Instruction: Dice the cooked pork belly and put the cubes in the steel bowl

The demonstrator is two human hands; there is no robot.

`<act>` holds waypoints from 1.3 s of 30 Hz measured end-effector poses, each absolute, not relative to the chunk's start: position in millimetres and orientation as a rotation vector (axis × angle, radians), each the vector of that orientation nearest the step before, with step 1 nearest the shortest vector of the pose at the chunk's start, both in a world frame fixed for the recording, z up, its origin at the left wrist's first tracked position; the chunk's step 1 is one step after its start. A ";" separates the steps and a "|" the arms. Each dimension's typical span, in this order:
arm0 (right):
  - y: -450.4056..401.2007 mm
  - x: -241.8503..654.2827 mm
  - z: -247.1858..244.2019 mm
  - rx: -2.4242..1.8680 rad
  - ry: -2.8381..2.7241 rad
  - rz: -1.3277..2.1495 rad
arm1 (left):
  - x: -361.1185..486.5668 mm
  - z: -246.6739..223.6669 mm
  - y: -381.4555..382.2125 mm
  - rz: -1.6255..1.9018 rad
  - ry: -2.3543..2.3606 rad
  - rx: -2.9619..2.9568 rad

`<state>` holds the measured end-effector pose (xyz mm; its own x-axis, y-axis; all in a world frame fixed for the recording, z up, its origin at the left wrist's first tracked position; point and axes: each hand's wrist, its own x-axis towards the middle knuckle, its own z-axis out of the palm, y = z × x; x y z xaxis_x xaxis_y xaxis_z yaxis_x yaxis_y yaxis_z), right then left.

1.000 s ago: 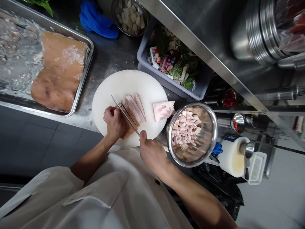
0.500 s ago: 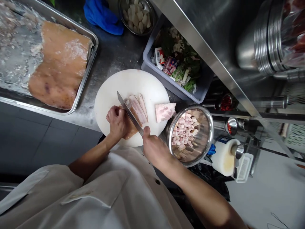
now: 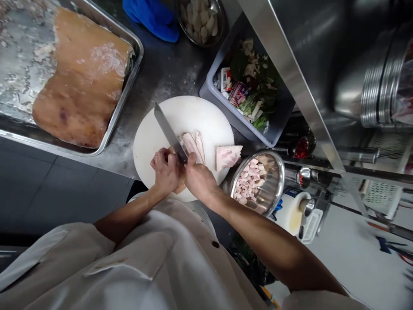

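Could make out only a narrow part of the meat piece point(image 3: 180, 187), with the rest covered by hands and blade. Could not see the left fingertips, nor the handle of the knife point(image 3: 167, 129), buried in the right fist. Found the meat piece beneath the left hand point(image 3: 167, 168), at the near side of the round cutting board point(image 3: 209, 114), with the right hand point(image 3: 200, 177) just beside it. Saw the left hand curled into a claw over the meat piece, holding it down, knuckles close to the blade; could not tell touching from apart. Saw the right hand closed firmly round the knife, blade slanting away toward the far left.

Noted pale slices point(image 3: 194, 147) just right of the blade, then a meat chunk point(image 3: 228, 157) at the board's right edge. Farther out, saw a steel bowl point(image 3: 271, 185) of diced meat point(image 3: 248, 183), a grey bin point(image 3: 222, 103) of scraps, and a metal tray point(image 3: 131, 78) bearing a large slab point(image 3: 84, 82), cut off at left.
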<state>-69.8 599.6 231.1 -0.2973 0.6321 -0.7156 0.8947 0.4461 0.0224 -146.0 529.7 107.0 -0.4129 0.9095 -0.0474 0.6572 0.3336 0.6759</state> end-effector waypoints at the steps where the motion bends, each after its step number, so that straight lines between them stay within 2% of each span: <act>1: 597.0 -68.9 225.7 1.287 2.043 -0.481 | -146.6 106.8 529.7 0.820 2.175 1.376; 7: 589.4 -66.9 207.3 1.317 2.108 -0.373 | -147.5 107.8 531.2 0.835 2.154 1.342; 17: 593.2 -78.4 186.1 1.359 2.165 -0.469 | -148.6 112.5 530.2 0.875 2.184 1.345; 20: 599.0 -77.9 201.9 1.335 2.166 -0.545 | -147.7 111.6 530.2 0.880 2.211 1.351; 27: 566.4 -11.6 280.4 1.189 1.992 -0.626 | -147.2 106.5 530.3 0.869 2.248 1.368; 31: 545.3 11.2 294.0 1.194 1.893 -0.572 | -147.9 108.5 531.4 0.836 2.236 1.351; 35: 550.8 -0.6 278.3 1.167 1.864 -0.577 | -148.1 109.5 531.4 0.831 2.213 1.338; 39: 549.8 -10.0 234.2 1.152 1.890 -0.519 | -146.9 110.1 531.7 0.834 2.220 1.306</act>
